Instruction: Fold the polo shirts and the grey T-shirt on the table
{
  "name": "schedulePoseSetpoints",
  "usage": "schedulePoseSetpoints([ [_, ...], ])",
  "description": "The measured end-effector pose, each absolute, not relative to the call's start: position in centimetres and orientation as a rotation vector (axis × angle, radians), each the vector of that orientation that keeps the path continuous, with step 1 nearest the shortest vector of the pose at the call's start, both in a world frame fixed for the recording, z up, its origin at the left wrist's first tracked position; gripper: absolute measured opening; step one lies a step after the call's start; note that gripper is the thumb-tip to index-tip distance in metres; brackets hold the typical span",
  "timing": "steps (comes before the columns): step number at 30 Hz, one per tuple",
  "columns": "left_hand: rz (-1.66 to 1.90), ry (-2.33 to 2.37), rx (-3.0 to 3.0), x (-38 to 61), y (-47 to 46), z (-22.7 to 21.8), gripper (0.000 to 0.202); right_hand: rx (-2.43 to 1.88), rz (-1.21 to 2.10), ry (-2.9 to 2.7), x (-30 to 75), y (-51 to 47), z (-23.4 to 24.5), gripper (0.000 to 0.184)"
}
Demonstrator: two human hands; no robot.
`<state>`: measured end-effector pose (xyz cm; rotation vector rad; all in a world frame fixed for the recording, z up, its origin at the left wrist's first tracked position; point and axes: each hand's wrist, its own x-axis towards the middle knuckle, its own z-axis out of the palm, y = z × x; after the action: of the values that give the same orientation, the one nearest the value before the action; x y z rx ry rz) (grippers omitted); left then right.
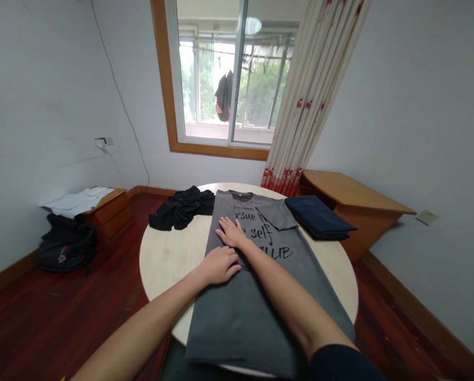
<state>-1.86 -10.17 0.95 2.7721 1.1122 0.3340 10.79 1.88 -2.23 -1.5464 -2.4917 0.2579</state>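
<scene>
A grey T-shirt (269, 296) with black lettering lies spread on a round, pale table (169, 254). Its left side is folded inward over the front, and the right sleeve lies across the chest. My left hand (220, 264) rests on the folded strip, fingers loosely bent and pointing right. Just beyond it my right hand (231, 232) lies flat on the same strip with its fingers spread, the forearm crossing the printed front. Neither hand grips the cloth visibly. The shirt's hem hangs over the table's near edge.
Crumpled black clothing (183, 206) lies at the table's far left. A stack of folded dark clothes (318, 216) sits at the far right. Beyond stand a wooden desk (352, 190) and a curtain (300, 106). A small drawer cabinet (110, 214) and a black backpack (66, 246) are left.
</scene>
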Motion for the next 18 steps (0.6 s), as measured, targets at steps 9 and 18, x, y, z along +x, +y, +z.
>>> schedulePoseSetpoints([
  [9,0.522,0.878,2.768,-0.5,-4.3,-2.7,0.052,-1.599,0.177,-2.536,10.2,11.2,-3.0,0.069],
  [18,0.357,0.823,2.719,-0.3,-4.0,-2.9,0.066,-1.669,0.183,-2.489,9.5,19.6,-2.9,0.076],
])
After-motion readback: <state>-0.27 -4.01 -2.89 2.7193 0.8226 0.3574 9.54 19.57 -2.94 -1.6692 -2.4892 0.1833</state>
